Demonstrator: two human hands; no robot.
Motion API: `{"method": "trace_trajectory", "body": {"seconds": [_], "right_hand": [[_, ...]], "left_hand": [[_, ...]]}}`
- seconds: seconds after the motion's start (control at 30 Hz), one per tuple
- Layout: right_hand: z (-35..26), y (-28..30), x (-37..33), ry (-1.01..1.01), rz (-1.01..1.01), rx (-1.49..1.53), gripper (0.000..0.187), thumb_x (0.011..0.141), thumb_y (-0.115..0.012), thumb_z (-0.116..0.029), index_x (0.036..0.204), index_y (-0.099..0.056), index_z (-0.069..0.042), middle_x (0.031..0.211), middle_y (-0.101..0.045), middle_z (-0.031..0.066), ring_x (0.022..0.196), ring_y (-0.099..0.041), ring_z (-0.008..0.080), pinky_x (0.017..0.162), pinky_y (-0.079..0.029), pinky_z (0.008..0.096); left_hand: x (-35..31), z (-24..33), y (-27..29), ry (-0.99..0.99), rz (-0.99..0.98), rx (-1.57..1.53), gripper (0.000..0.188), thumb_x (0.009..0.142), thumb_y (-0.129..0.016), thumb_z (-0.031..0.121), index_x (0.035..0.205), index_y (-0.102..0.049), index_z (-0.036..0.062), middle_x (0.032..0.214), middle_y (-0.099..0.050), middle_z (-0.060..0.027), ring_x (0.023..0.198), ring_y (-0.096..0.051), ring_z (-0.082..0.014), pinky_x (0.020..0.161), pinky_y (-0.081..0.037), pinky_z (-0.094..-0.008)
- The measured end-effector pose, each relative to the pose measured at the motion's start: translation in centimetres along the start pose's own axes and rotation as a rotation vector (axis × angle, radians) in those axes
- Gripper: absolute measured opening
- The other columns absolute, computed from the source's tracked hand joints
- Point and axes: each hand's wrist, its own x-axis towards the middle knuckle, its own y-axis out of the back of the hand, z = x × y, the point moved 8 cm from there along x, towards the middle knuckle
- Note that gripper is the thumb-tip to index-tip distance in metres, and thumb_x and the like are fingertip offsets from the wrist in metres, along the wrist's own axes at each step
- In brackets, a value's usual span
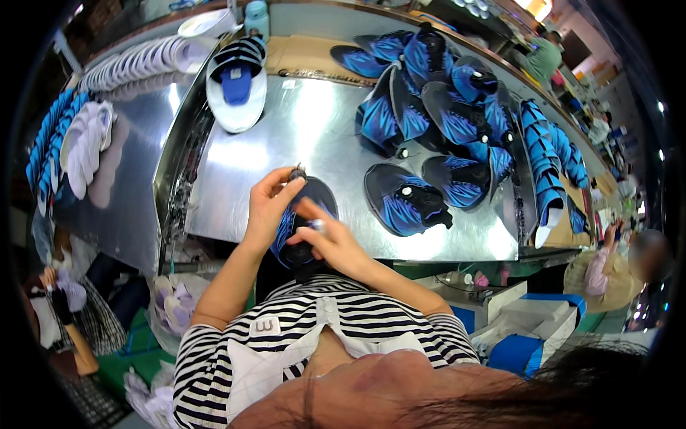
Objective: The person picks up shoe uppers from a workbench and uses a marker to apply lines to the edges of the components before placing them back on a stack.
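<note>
A black-and-blue shoe upper [319, 191] lies at the near edge of the metal table, close against my body. Over its left side, my left hand [270, 211] is closed, with thumb and forefinger pinching a small dark piece [298, 172], whose kind is unclear. My right hand [334, 243] hovers over the upper's middle, fingers bent and smeared by motion. A small whitish-silver spot [317, 226] shows by its fingers; whether it is held, worn or on the upper I cannot tell. Another upper [404, 200] with a white round piece lies to the right.
Several more black-and-blue uppers [457, 107] are heaped at the back right. A white sole-shaped piece with dark straps [236, 100] lies back left. Stacked white pieces [143, 64] line the left table. Stacked blue uppers [544, 168] stand right. Co-workers sit on both sides.
</note>
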Motion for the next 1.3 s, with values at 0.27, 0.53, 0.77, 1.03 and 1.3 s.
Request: {"method": "trace_trajectory", "body": {"seconds": [0.27,0.53,0.77,1.03,1.3], "right_hand": [[4.0,-0.1,2.5,0.216,0.285,-0.252,0.017,0.097,-0.058,-0.015,0.104,-0.066,-0.002,0.082,-0.069,0.007,0.071,-0.061,0.0099,0.058,-0.045,0.0225],[-2.8,3.0,-2.6,0.545,0.377,-0.676,0.029,0.085,-0.068,-0.005,0.113,-0.063,-0.003,0.101,-0.067,0.0166,0.075,-0.066,0.0299,0.068,-0.054,0.0363],[-1.5,2.6,-3.0,0.535,0.031,-1.184,0.045,0.073,-0.076,-0.009,0.116,-0.062,-0.007,0.117,-0.06,0.0092,0.098,-0.06,0.0274,0.075,-0.053,0.0359],[-1.8,1.7,-0.9,0.728,-0.34,-1.377,0.045,0.066,-0.077,-0.016,0.107,-0.062,-0.007,0.099,-0.061,0.0047,0.093,-0.058,0.023,0.069,-0.051,0.0343],[-2.8,4.8,-0.2,0.634,-0.049,-1.248,0.05,0.061,-0.073,-0.007,0.11,-0.061,-0.008,0.107,-0.062,0.0062,0.094,-0.06,0.0275,0.069,-0.052,0.0371]], "left_hand": [[2.7,-4.6,1.3,0.138,0.056,-0.157,0.016,0.092,-0.063,0.014,0.096,-0.067,-0.0015,0.082,-0.066,-0.0054,0.072,-0.054,-0.0084,0.065,-0.039,-0.022],[2.4,-5.0,5.4,0.094,0.041,-0.044,0.036,0.097,-0.059,0.018,0.129,-0.055,0.0016,0.09,-0.067,-0.0065,0.077,-0.061,-0.0107,0.07,-0.045,-0.0231],[-1.9,-5.4,-0.1,0.064,-0.258,-0.201,0.028,0.101,-0.052,0.019,0.12,-0.06,0.0008,0.105,-0.066,-0.0069,0.101,-0.062,-0.0142,0.094,-0.046,-0.0282],[-1.5,-8.3,-1.4,0.319,-0.243,-0.289,0.033,0.101,-0.054,0.029,0.113,-0.064,0.0001,0.109,-0.064,-0.004,0.1,-0.059,-0.0119,0.092,-0.046,-0.0277],[-1.9,-9.1,-1.7,0.315,-0.108,-0.337,0.035,0.099,-0.056,0.032,0.113,-0.065,0.0013,0.108,-0.064,-0.0037,0.106,-0.056,-0.0116,0.097,-0.039,-0.0276]]}}
